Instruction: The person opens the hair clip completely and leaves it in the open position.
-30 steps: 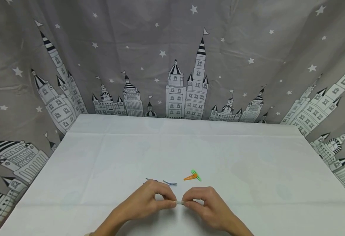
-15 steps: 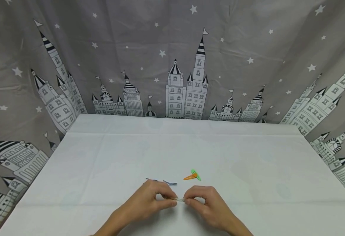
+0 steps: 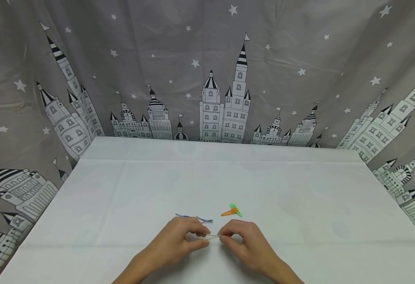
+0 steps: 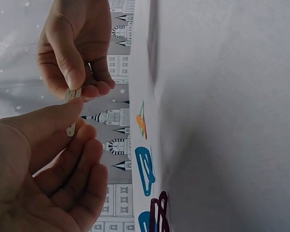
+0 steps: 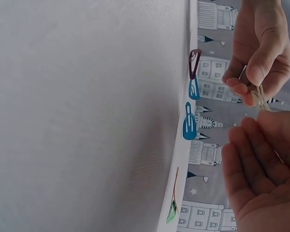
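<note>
A cream snap hair clip is held between both hands above the near part of the table. My left hand pinches one end between thumb and fingers. At the other end, the thumb and index finger of my right hand grip it. Two thin arms of the clip stand apart toward the left hand in the head view. The left wrist view shows the clip's narrow tip sticking out past the left thumb. Fingers cover much of the clip.
Just beyond the hands, an orange clip overlaps a green one. Blue clips lie further left, and a purple clip overlaps a blue one. A grey castle-print curtain hangs behind the white-covered table.
Both hands have shifted slightly away from the body with the clip. The left thumb and index finger have spread a little, and the clip's arms now show apart.
</note>
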Tool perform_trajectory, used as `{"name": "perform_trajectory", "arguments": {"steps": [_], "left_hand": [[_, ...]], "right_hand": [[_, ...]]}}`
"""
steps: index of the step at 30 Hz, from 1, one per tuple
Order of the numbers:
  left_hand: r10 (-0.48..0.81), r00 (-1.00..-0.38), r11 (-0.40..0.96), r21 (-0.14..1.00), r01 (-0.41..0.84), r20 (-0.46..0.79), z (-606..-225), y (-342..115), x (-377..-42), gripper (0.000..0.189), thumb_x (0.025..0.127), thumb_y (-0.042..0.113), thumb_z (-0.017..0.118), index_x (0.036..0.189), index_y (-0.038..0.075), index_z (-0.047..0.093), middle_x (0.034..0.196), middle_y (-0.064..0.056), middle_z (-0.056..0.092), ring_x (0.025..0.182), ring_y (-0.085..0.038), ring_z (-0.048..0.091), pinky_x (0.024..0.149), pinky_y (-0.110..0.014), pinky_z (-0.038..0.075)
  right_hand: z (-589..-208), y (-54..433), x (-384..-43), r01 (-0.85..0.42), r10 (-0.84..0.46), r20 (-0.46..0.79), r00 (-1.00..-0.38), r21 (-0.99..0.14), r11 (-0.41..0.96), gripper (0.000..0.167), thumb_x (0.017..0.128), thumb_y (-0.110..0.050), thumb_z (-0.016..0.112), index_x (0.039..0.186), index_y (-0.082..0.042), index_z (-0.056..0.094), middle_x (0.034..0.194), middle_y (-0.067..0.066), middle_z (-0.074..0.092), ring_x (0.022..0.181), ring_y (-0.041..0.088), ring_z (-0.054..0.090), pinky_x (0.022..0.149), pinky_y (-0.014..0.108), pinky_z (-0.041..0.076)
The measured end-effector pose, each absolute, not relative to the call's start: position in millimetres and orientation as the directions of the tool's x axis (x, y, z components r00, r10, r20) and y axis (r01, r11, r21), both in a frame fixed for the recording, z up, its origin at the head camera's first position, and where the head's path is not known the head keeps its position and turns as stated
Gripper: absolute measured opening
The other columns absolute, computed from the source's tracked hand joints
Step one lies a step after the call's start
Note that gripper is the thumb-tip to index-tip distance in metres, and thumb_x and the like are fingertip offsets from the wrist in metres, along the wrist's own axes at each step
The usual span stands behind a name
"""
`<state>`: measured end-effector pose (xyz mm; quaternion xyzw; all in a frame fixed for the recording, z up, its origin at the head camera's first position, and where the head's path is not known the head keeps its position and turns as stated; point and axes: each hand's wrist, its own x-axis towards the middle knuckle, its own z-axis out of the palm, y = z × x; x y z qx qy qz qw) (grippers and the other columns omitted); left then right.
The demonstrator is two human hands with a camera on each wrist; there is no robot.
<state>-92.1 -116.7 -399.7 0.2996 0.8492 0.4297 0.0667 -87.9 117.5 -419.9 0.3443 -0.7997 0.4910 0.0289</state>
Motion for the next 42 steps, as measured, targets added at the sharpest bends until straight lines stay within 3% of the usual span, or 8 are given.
{"name": "perform_trajectory", "arguments": {"steps": [8,21,33,42], "left_hand": [[0.556,-0.819,0.472,0.756,0.452,0.143,-402,-117,-93,0.016,0.087,0.022,0.077,0.100,0.012,0.076,0.093,0.010,0.069,0.087,-0.009,0.064,0.074,-0.030,0.052],[0.523,-0.841,0.524,0.727,0.444,0.136,-404,-121,-95,0.018,0.084,0.017,0.079,0.101,0.013,0.075,0.097,0.012,0.069,0.090,-0.009,0.063,0.080,-0.033,0.050],[0.521,-0.839,0.555,0.684,0.474,0.158,-409,-123,-98,0.014,0.085,0.016,0.078,0.099,0.014,0.075,0.097,0.012,0.069,0.090,-0.006,0.062,0.078,-0.031,0.051],[0.512,-0.849,0.613,0.637,0.467,0.129,-414,-125,-102,0.018,0.084,0.016,0.079,0.100,0.011,0.076,0.098,0.012,0.070,0.094,-0.005,0.062,0.086,-0.040,0.046]], "right_hand": [[-422,116,-89,-0.554,-0.496,0.359,-0.790,-0.765,0.329,0.009,0.089,-0.001,0.071,0.088,-0.010,0.073,0.088,-0.006,0.069,0.082,0.004,0.063,0.074,0.030,0.054],[-426,114,-93,-0.592,-0.514,0.381,-0.769,-0.728,0.346,0.012,0.087,0.001,0.072,0.088,-0.011,0.074,0.087,-0.008,0.069,0.081,0.003,0.061,0.073,0.027,0.053],[-429,108,-97,-0.581,-0.488,0.374,-0.788,-0.712,0.393,0.014,0.084,0.004,0.072,0.086,-0.010,0.074,0.088,-0.008,0.068,0.083,0.005,0.062,0.077,0.028,0.053],[-433,103,-101,-0.579,-0.496,0.357,-0.791,-0.698,0.421,0.013,0.083,0.002,0.073,0.083,-0.010,0.074,0.085,-0.009,0.065,0.079,0.003,0.057,0.074,0.026,0.050]]}}
